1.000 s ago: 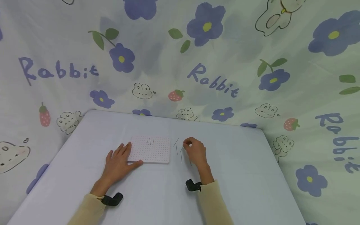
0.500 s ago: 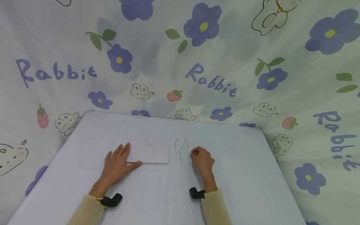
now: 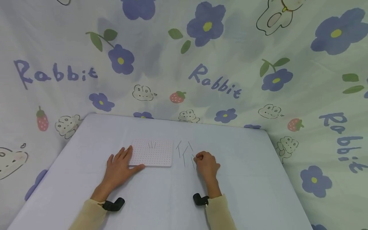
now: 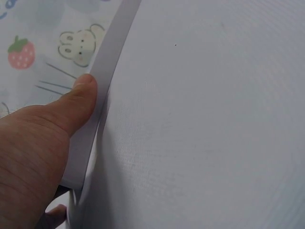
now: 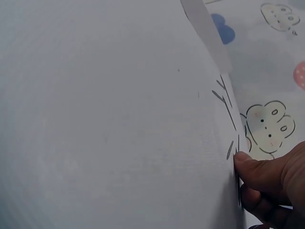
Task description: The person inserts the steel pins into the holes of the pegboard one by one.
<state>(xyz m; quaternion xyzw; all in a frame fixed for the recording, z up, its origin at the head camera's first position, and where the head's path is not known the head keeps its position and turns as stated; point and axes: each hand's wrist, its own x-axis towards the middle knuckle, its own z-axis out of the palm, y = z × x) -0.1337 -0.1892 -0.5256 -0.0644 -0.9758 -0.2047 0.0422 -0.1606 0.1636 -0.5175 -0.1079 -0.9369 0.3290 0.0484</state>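
Note:
My left hand (image 3: 118, 169) lies with fingers straight along the left side of a white board dotted with small holes (image 3: 152, 156). In the left wrist view its thumb (image 4: 85, 95) rests on the board's near edge. Three thin dark needles (image 3: 152, 145) stand up near the board's far side. To the right of the board, several similar needles (image 3: 184, 160) lie scattered on the table. My right hand (image 3: 206, 164) is low at the right of this group, its thumb and forefinger pinching a needle (image 5: 238, 183) close to the tabletop. The other right fingers are curled under.
A white cloth covers the table (image 3: 244, 179). Behind and at the sides hangs a curtain (image 3: 161, 70) printed with flowers, rabbits and strawberries. Each wrist wears a black camera mount, one at the left (image 3: 114, 204) and one at the right (image 3: 200, 199).
My right hand has moved right and nearer to me, uncovering a needle on the table, and is now at another needle. My left hand stays on the board.

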